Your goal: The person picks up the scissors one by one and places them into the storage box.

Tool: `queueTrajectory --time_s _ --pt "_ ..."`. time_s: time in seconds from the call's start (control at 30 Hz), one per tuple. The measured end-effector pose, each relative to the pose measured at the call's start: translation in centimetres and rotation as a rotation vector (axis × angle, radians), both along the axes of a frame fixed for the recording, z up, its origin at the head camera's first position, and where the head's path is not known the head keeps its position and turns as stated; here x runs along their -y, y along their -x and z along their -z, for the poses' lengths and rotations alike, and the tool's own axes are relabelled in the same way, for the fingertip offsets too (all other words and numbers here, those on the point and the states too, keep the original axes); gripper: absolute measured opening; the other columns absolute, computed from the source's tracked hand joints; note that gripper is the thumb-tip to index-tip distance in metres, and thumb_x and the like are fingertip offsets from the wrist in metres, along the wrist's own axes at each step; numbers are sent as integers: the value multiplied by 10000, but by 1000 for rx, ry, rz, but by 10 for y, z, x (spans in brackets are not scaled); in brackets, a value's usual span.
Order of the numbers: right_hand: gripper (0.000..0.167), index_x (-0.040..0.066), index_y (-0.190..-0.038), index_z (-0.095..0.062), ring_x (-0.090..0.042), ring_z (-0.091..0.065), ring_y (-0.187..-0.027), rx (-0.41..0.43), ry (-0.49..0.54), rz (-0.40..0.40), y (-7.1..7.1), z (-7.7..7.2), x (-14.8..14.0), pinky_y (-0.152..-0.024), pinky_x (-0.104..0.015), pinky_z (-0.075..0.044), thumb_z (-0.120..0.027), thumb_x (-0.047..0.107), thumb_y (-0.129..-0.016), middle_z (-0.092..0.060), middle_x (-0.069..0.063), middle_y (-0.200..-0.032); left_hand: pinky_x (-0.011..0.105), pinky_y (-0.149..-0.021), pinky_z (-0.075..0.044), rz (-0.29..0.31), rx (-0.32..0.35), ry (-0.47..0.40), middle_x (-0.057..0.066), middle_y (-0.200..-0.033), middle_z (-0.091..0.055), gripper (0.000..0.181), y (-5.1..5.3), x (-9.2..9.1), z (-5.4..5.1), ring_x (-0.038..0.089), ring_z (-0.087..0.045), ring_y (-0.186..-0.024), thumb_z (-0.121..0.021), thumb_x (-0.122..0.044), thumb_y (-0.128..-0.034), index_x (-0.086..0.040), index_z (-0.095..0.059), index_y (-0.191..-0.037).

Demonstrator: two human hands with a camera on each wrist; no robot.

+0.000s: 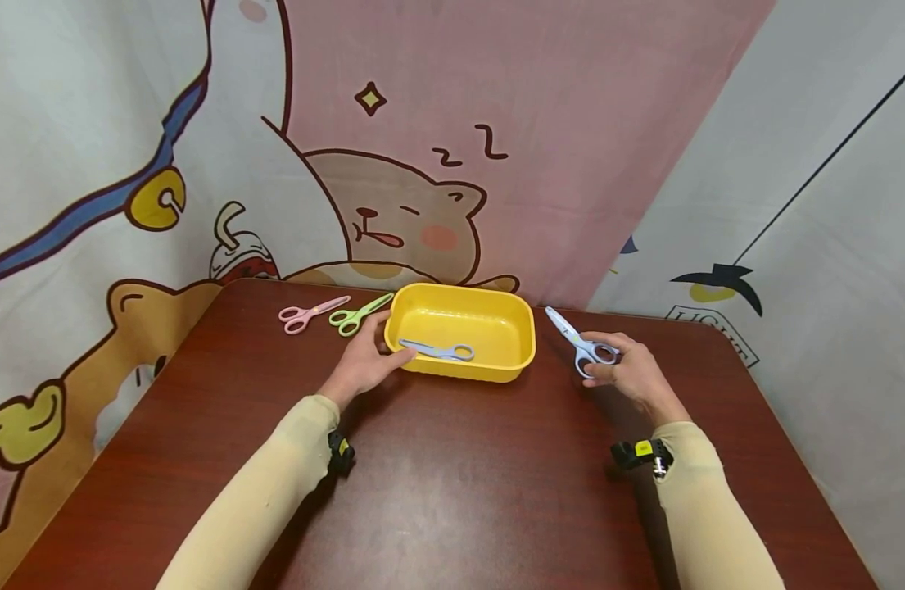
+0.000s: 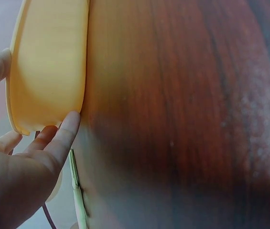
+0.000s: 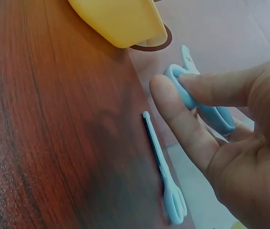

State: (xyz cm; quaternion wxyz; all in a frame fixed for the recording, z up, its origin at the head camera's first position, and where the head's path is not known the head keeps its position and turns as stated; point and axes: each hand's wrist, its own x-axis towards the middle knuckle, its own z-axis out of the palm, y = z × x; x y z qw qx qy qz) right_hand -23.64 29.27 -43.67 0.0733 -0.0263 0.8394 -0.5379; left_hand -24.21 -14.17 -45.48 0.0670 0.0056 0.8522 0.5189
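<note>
My left hand (image 1: 364,356) grips the near left corner of a yellow plastic basket (image 1: 467,374), thumb at the front and fingers along the side. Inside the basket lies a pair of blue scissors (image 1: 423,348). To the right of the basket, my right hand (image 1: 629,369) holds light blue scissors (image 1: 565,324) by the handles, blades pointing away and left. In the right wrist view, thumb and fingers pinch a handle loop of these scissors (image 3: 188,59). Another light blue pair of scissors (image 3: 159,164) lies on the table below that hand; the head view does not clearly show it.
Pink scissors (image 1: 314,313) and green scissors (image 1: 359,314) lie left of the basket near the back edge of the brown table (image 1: 452,483). Behind the table hangs a printed cloth (image 1: 555,147) with cartoon animals.
</note>
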Motion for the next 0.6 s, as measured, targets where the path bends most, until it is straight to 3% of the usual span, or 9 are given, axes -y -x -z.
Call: queueTrajectory --time_s 0.6 --pt "554 -28 -1454 -541 -248 -604 -961 3 37 5 -2 -7 10 -765 -365 -619 -682 -99 -923 -407 -255 -1387 388 -932 -522 1 -12 -9 127 -1428 -556 890 0 1 3 275 -620 -1157 -834 -309 -888 -146 -315 -1592"
